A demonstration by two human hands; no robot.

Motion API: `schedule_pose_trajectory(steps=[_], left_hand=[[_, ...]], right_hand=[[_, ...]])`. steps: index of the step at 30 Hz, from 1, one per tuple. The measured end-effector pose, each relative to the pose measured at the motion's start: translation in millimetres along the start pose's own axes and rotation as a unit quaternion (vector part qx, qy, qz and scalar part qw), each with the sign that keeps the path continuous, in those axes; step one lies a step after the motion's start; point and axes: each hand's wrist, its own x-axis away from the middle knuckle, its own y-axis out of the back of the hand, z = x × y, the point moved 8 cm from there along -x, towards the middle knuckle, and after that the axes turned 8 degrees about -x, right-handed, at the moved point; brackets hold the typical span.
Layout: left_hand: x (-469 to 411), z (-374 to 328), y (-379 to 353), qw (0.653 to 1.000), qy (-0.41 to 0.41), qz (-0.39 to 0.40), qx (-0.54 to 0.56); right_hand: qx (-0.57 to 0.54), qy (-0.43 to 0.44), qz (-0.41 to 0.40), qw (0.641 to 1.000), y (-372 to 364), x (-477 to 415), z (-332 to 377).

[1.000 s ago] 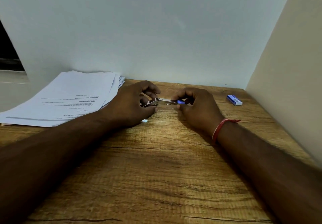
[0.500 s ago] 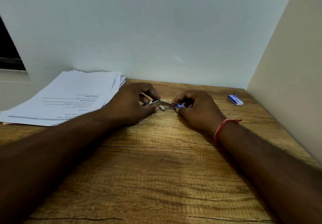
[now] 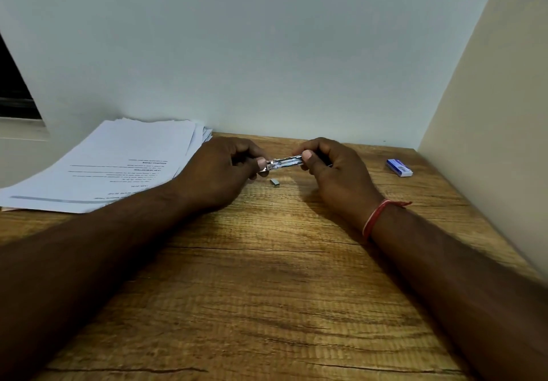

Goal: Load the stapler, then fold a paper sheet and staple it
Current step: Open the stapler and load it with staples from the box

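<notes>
Head view showed my left hand (image 3: 219, 170) and right hand (image 3: 335, 167) pinching the stapler (image 3: 284, 163) ends, its length lying left-right between them, the staple strip (image 3: 275, 182) just nearer.

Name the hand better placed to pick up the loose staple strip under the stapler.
Probably the left hand: the staple strip lies nearer it on the table. Both hands grip the stapler.

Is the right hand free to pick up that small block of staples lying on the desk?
Probably not yet: the right hand and left hand both hold the stapler. The staple block lies uncovered on the desk just below, so releasing would clear the way.
</notes>
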Motion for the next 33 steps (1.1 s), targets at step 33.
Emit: schedule_pose_trajectory(steps=[33], left_hand=[[-4,14,-4,0.999,0.037,0.011,0.020]], right_hand=[[0.200,0.033,0.173,0.964,-34,6,-6]])
